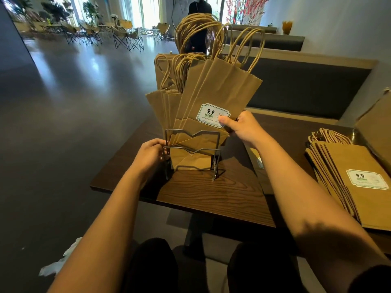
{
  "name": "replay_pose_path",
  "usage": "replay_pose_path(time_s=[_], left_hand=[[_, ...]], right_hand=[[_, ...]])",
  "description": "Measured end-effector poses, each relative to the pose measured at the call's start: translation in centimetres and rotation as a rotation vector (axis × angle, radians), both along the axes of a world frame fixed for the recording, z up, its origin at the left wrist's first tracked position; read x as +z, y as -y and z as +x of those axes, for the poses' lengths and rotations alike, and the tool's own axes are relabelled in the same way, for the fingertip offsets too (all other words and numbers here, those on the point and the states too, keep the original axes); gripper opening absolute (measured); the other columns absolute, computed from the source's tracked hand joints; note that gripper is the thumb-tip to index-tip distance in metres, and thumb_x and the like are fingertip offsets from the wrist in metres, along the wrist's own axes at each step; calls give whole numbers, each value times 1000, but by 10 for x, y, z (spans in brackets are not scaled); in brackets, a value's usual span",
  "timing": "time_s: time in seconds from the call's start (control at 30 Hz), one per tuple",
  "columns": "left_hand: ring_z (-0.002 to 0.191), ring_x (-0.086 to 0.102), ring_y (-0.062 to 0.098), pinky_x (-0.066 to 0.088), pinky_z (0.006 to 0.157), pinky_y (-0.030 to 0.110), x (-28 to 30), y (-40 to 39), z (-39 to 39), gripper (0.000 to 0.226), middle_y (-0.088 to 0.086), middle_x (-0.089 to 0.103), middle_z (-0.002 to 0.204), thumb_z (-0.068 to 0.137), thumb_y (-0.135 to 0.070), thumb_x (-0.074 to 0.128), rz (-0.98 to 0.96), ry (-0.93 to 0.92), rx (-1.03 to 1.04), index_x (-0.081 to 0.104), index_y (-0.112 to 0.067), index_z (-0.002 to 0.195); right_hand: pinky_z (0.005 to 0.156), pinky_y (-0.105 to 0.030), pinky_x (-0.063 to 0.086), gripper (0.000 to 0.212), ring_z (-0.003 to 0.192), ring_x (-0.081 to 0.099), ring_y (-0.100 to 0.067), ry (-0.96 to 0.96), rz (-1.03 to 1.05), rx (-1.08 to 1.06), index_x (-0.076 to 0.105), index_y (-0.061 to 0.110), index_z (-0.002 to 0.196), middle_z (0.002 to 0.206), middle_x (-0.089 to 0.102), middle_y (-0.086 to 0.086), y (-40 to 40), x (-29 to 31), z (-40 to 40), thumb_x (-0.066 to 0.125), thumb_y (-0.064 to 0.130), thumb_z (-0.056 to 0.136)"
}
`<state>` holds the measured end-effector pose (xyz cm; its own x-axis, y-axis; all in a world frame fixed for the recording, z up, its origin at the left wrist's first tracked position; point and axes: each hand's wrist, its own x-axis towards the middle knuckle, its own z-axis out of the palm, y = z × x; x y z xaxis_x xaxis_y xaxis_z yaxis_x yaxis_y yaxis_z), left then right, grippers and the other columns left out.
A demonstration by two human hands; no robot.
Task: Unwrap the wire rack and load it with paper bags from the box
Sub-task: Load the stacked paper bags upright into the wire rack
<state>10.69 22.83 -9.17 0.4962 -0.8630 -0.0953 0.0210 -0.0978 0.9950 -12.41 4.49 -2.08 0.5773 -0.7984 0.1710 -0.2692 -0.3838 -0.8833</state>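
A metal wire rack (218,142) stands near the left edge of the dark wooden table (211,195). Several brown paper bags (220,89) with twisted handles stand fanned in it, the front one bearing a white label. My left hand (151,153) grips the rack's left wire frame. My right hand (241,125) pinches the front bags at their lower right, thumb on the label. More bags stand behind them in the rack.
A flat stack of the same bags (355,182) lies on the table at the right, beside an open cardboard box flap (374,127). A cushioned bench (306,92) runs behind the table. Crumpled white wrapping (61,261) lies on the floor at left. A person (200,9) stands far back.
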Motion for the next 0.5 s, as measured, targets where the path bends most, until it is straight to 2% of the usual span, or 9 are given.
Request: replay_pose_path(time_s=[0.1, 0.2, 0.3, 0.37, 0.43, 0.5], left_hand=[[89, 65, 24, 53, 78, 35, -5, 4, 1, 24, 11, 70, 98, 96, -1, 50, -2, 64, 23, 72, -8, 103], [84, 66, 17, 52, 74, 32, -6, 3, -1, 21, 7, 71, 95, 95, 0, 55, -12, 129, 48, 72, -10, 104], [81, 68, 13, 53, 74, 30, -5, 3, -7, 17, 6, 71, 94, 96, -1, 58, -23, 174, 51, 70, -7, 105], [82, 69, 13, 54, 74, 29, -4, 1, -8, 16, 7, 72, 96, 96, -2, 59, -17, 231, 57, 69, -8, 106], [83, 70, 13, 55, 74, 29, -4, 0, -5, 15, 7, 72, 97, 95, -4, 60, -11, 266, 54, 70, -10, 105], [87, 71, 11, 54, 73, 25, -5, -1, -3, 12, 5, 72, 99, 96, -7, 63, -1, 290, 31, 69, -12, 105]], right_hand=[[79, -30, 58, 28, 94, 73, -14, -54, -26, 4, 74, 17, 116, 105, 77, 5, -2, 0, 1, 71, 34, 94], [85, -34, 57, 32, 97, 72, -17, -102, -72, -11, 73, 13, 118, 106, 77, 0, -9, -7, 6, 71, 35, 94], [80, -33, 55, 31, 92, 71, -16, -114, -55, -12, 73, 11, 115, 103, 77, -2, -15, -13, 6, 67, 36, 97], [70, -27, 53, 24, 80, 70, -9, -143, -47, 4, 72, 14, 104, 91, 75, 0, -16, -9, 5, 65, 36, 98], [52, -15, 45, 21, 59, 64, -2, -188, -14, 33, 68, 17, 92, 74, 68, 2, -17, -3, 4, 63, 35, 100], [43, -10, 39, 24, 57, 62, -4, -221, 40, 53, 66, 14, 95, 73, 66, 1, -16, 0, 3, 60, 36, 101]])
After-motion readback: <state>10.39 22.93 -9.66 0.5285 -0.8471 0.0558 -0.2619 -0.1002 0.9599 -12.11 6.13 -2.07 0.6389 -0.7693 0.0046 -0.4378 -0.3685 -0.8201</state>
